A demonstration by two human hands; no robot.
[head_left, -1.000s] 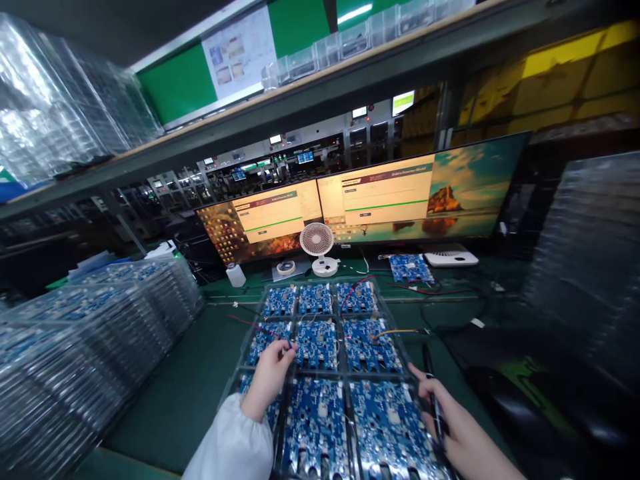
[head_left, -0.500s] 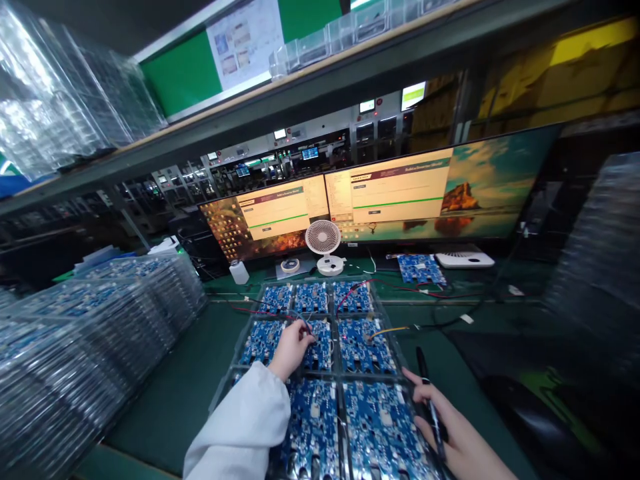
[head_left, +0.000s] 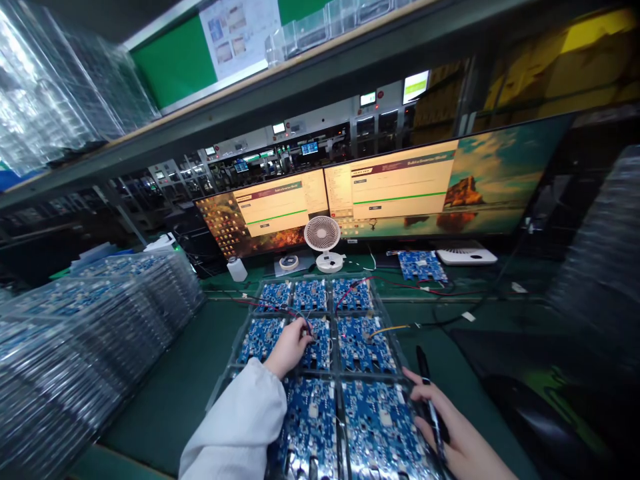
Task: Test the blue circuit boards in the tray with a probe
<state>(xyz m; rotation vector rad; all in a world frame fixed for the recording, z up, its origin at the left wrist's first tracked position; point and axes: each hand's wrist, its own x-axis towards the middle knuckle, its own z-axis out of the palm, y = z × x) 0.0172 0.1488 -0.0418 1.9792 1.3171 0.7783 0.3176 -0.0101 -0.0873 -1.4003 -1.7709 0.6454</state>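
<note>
A clear plastic tray (head_left: 334, 319) holds several blue circuit boards (head_left: 310, 420) in its compartments. My left hand (head_left: 290, 347), in a white sleeve, is over the middle-row centre board (head_left: 323, 359). Its thumb and fingers pinch the end of a thin cable (head_left: 306, 323); the plug itself is hidden by the fingertips. My right hand (head_left: 440, 413) is closed around a black pen (head_left: 434, 413), with the forefinger stretched to the tray's right edge. Beside it, an orange cable (head_left: 393, 329) runs onto the middle-row right board (head_left: 364, 343).
Stacked trays of boards (head_left: 100, 340) stand on the left. Behind the tray are a small white fan (head_left: 323, 235), two monitors (head_left: 400, 183), a white bottle (head_left: 237, 269) and a loose board (head_left: 423, 267). Dark cables cross the right side, near a black mouse (head_left: 520, 413). A shelf (head_left: 240, 93) hangs above.
The camera view has shifted slightly. Both hands stay in nearly the same places, the left at the centre board and the right with the pen at the tray's edge.
</note>
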